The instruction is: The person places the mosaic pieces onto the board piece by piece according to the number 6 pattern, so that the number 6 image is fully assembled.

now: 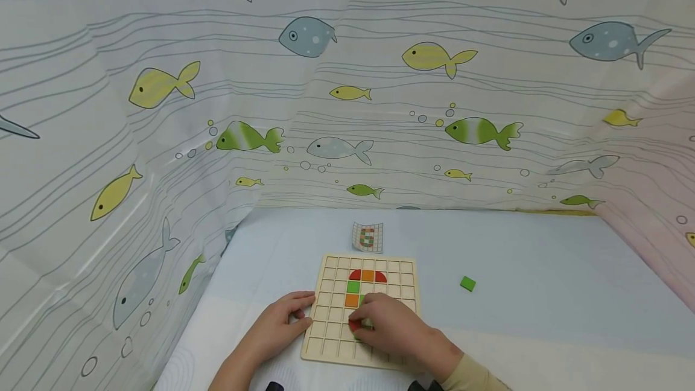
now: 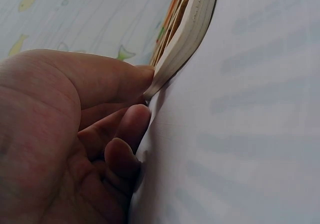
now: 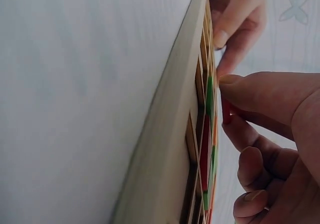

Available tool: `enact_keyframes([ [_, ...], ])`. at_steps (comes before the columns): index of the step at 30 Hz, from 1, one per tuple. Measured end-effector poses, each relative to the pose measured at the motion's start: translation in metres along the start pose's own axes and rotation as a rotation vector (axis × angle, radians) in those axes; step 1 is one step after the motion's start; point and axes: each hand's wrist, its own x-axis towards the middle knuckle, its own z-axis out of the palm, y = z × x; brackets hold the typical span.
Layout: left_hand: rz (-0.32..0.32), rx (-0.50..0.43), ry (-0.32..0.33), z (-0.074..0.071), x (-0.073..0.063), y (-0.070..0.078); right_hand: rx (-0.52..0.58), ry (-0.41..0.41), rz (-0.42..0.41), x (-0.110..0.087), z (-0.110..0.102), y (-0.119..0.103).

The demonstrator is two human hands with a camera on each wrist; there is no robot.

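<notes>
My right hand [image 1: 393,324] is over the lower middle of a wooden grid board [image 1: 328,349]. Its thumb and a finger pinch a red piece [image 3: 226,110] on edge, close over the grid, the other fingers curled. The left hand [image 1: 282,321] rests at the board's left side, its fingertips touching the rim, seen close up in the left wrist view. Set in the board are two red quarter-round pieces, an orange square [image 1: 368,276] between them, a green square [image 1: 353,286] and another orange square [image 1: 352,300]. The right hand hides part of the lower pieces.
A small pattern card [image 1: 367,238] with a coloured grid lies behind the board. To the right, a loose green square [image 1: 468,283] lies on the pale tablecloth [image 1: 543,318]. A fish-patterned curtain [image 1: 391,119] stands behind and at both sides.
</notes>
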Motion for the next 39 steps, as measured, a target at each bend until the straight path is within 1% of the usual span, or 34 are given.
enact_keyframes([
  [9, -0.025, -0.013, 0.002, 0.0001, -0.0004, 0.0012, -0.021, -0.029, -0.024, 0.0048, 0.0070, -0.0038],
  [14, -0.024, -0.027, 0.006, 0.0000, -0.0006, 0.0015, -0.017, -0.042, -0.010, 0.0058, 0.0084, -0.0053],
  [19, -0.034, -0.030, 0.008, -0.0001, -0.0006, 0.0022, -0.010, -0.038, -0.011, 0.0058, 0.0081, -0.0053],
  [23, -0.032, -0.033, -0.002, -0.0012, -0.0009, 0.0024, 0.011, -0.041, 0.003, 0.0055, 0.0073, -0.0048],
  [28, -0.035, -0.014, 0.000, -0.0021, -0.0003, 0.0028, 0.039, -0.047, 0.015, 0.0064, 0.0070, -0.0046],
  [34, -0.052, -0.032, -0.002, -0.0006, 0.0004, 0.0040, 0.026, -0.040, 0.022, 0.0060, 0.0072, -0.0048],
  [39, -0.044, -0.019, 0.000, -0.0002, 0.0000, 0.0041, 0.024, -0.039, 0.039, 0.0036, 0.0058, -0.0055],
])
